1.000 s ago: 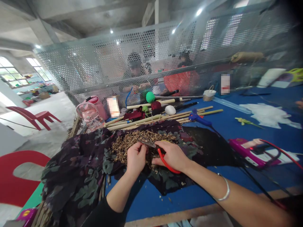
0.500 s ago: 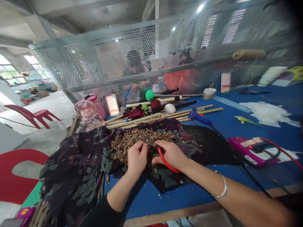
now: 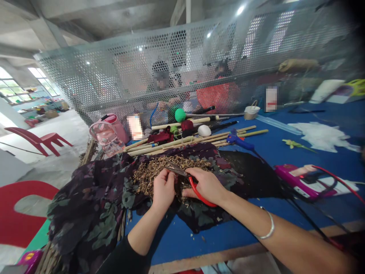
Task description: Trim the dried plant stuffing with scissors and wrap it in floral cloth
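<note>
Two bare hands are working close together over a heap of brown scraps (image 3: 149, 175): with our right hand (image 3: 207, 185) we are gripping a red-handled tool (image 3: 194, 187), its fingers wrapping the curved handle while the narrow metal end is extending past our left hand's fingertips. With our left hand (image 3: 164, 189) we are pressing thumb and forefinger together just beside that metal; whether they are pinching something small, we cannot tell. The scraps are looking dry and crumbly, and they are lying on a soft, rumpled, dark patterned cloth (image 3: 91, 190) that is covering part of the blue table (image 3: 176, 243). Beyond it, we are seeing straight, pale sticks (image 3: 155, 149) and a round green ball (image 3: 180, 115).
</note>
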A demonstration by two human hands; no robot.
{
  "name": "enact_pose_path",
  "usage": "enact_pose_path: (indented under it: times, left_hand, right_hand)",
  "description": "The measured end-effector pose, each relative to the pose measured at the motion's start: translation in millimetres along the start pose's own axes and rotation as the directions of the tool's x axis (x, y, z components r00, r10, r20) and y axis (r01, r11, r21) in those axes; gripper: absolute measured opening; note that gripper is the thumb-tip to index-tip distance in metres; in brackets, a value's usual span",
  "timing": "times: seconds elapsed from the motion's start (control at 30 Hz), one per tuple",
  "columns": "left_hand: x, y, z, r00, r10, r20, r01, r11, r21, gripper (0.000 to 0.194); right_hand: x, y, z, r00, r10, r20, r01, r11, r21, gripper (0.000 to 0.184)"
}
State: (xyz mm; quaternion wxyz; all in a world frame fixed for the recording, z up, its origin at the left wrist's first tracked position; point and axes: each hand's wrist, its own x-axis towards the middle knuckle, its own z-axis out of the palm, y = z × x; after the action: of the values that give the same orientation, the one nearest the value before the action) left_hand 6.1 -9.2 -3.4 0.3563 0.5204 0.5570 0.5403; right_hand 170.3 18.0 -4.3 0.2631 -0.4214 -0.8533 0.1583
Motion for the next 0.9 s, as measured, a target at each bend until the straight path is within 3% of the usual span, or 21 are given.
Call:
enact_pose_path:
  times: [0.27, 0.6, 0.77, 0.9]
  left_hand:
    - [-3.7, -1.8, 1.7, 0.999, 0.05, -0.008, -0.049, 0.992, 0.116, 0.024]
    - [-7.3, 2.6, -1.7, 0.971, 0.24, 0.007, -0.232, 0.928, 0.291, 0.022]
    - [-5.9, -0.8, -1.9, 0.958, 0.279, -0.061, -0.255, 0.931, 0.26, 0.018]
    - [-4.2, -1.6, -3.4, 0.955, 0.291, -0.054, -0.272, 0.934, 0.234, 0.017]
  right_hand:
    - [-0.2, -1.3, 0.5, 0.995, -0.092, -0.044, 0.092, 0.996, 0.002, 0.064]
    - [-0.3, -0.6, 1.2, 0.989, -0.126, -0.072, 0.128, 0.992, 0.022, 0.068]
    - [-0.3, -1.0, 3.6, 0.988, -0.137, -0.073, 0.139, 0.99, 0.02, 0.069]
    - [-0.5, -1.3, 3.4, 0.988, -0.134, -0.071, 0.137, 0.99, 0.038, 0.069]
